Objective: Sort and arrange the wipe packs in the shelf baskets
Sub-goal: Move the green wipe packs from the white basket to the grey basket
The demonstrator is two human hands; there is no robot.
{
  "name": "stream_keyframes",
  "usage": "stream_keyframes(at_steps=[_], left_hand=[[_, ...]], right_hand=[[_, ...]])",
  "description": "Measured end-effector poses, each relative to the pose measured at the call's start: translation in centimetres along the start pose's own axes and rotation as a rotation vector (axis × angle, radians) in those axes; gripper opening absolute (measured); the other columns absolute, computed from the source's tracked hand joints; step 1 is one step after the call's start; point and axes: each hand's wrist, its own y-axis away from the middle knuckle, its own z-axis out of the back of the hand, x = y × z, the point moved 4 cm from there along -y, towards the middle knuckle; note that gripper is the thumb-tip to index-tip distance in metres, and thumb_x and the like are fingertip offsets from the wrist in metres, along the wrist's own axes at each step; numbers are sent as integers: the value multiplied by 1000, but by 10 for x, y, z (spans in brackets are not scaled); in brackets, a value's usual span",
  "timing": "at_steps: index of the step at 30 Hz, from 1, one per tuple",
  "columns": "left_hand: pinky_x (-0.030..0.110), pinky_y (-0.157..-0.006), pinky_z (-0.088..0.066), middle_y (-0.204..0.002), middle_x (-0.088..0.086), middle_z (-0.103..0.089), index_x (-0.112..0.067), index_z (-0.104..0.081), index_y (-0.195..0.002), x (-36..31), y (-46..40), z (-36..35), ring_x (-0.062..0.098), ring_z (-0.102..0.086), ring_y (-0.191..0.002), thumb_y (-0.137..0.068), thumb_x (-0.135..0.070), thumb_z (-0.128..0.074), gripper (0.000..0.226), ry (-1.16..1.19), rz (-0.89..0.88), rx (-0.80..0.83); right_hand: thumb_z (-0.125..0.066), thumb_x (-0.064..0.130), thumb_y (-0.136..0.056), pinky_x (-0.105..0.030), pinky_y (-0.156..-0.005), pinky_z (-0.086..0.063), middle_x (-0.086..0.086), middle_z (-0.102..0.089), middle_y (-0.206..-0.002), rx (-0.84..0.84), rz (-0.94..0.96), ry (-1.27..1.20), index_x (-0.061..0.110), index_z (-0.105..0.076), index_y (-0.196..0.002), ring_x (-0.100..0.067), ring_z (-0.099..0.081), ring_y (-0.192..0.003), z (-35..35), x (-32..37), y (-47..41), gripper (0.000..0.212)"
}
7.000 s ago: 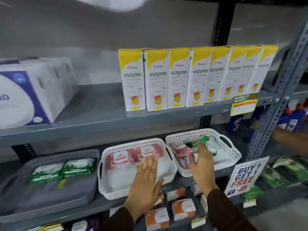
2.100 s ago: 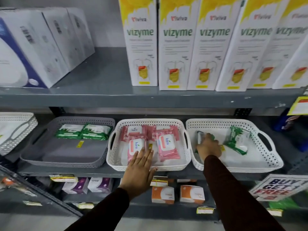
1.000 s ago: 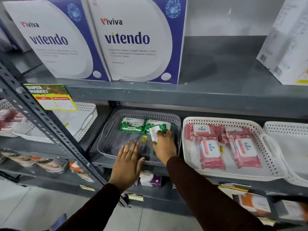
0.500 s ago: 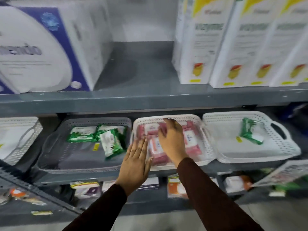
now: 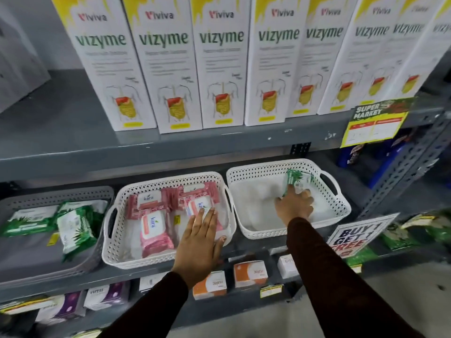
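Note:
Three baskets stand side by side on the middle shelf. The grey basket (image 5: 105, 193) at the left holds green wipe packs (image 5: 73, 228). The middle white basket (image 5: 168, 182) holds several pink wipe packs (image 5: 153, 228). My left hand (image 5: 200, 242) lies flat with fingers apart on this basket's front right rim, touching a pink pack. The right white basket (image 5: 341, 203) holds one green wipe pack (image 5: 297, 179) standing tilted at the back. My right hand (image 5: 294, 207) is inside it, fingers closed on that pack's lower end.
White and yellow tall boxes (image 5: 219, 62) line the shelf above, close over the baskets. A yellow price tag (image 5: 373, 123) hangs at the right, and a promo sign (image 5: 356, 235) stands by the right basket. Small orange boxes (image 5: 249, 274) sit on the shelf below.
My right hand has moved from over the pink packs into the right white basket and taken hold of the green pack. My left hand stays at the middle basket's front.

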Motion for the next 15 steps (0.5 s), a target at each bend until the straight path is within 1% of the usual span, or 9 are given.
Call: stream_keyframes(at_steps=[2,3,4,5,7,10,12,14,15], left_hand=[[42,-115,-5,-155,11,-28,-7,-30,-149,-4,-2,-3,27,-18,-145,-100,-45,-25,63,-27,21,-6],[42,-115,-5,-156,10,-27,-7,-28,-149,-4,-2,-5,26,-16,-146,-100,-46,-22,63,-34,25,2],[42,-116,-4,-157,9,-23,-8,-24,-150,-3,-2,-7,25,-12,-147,-101,-48,-18,64,-41,24,15],[42,-116,-2,-159,8,-19,-10,-20,-152,-2,-1,-10,24,-7,-148,-101,-49,-14,65,-50,25,27],[42,-116,0,-160,5,-13,-12,-15,-153,-1,-1,-13,23,-1,-148,-101,-51,-12,65,-63,36,34],[42,-116,0,-160,4,-11,-13,-13,-152,-1,-4,-11,23,0,-148,-101,-52,-12,65,-70,50,24],[42,-116,0,-160,4,-10,-14,-11,-152,0,-4,-13,23,0,-148,-101,-52,-14,64,-70,48,22],[42,-117,-2,-160,4,-12,-13,-12,-152,0,-4,-15,23,-1,-148,-102,-51,-18,63,-70,47,23],[42,-117,-3,-160,5,-13,-13,-13,-152,1,-4,-15,23,-3,-148,-102,-50,-20,63,-72,48,20]], right_hand=[[-59,48,-90,-56,-108,-32,-30,-14,-158,98,-39,-32,29,-34,-145,-49,-27,-138,-5,-17,-20,64],[-59,50,-89,-56,-107,-31,-30,-12,-159,139,-42,-33,32,-32,-146,-49,-27,-139,-7,-20,-26,66],[-60,51,-89,-55,-106,-33,-31,-16,-157,162,-37,-29,34,-31,-146,-49,-31,-136,-9,-22,-30,66],[-61,51,-88,-53,-103,-36,-31,-24,-153,164,-28,-24,33,-32,-144,-48,-37,-131,-9,-21,-33,66],[-62,49,-87,-49,-96,-43,-29,-42,-137,147,-10,-16,28,-39,-138,-45,-47,-119,-8,-18,-36,59],[-63,45,-87,-42,-87,-48,-23,-50,-124,183,18,-49,29,-47,-128,-43,-54,-111,-5,-16,-36,47],[-61,41,-87,-36,-80,-44,-21,-53,-121,241,74,-70,28,-50,-126,-41,-56,-111,-7,-16,-33,43],[-61,43,-81,-35,-80,-43,-16,-59,-116,353,144,-48,21,-52,-123,-38,-58,-110,-14,-15,-27,48],[-61,50,-74,-36,-83,-46,-13,-62,-113,423,162,-22,18,-54,-120,-36,-59,-109,-16,-13,-21,56]])
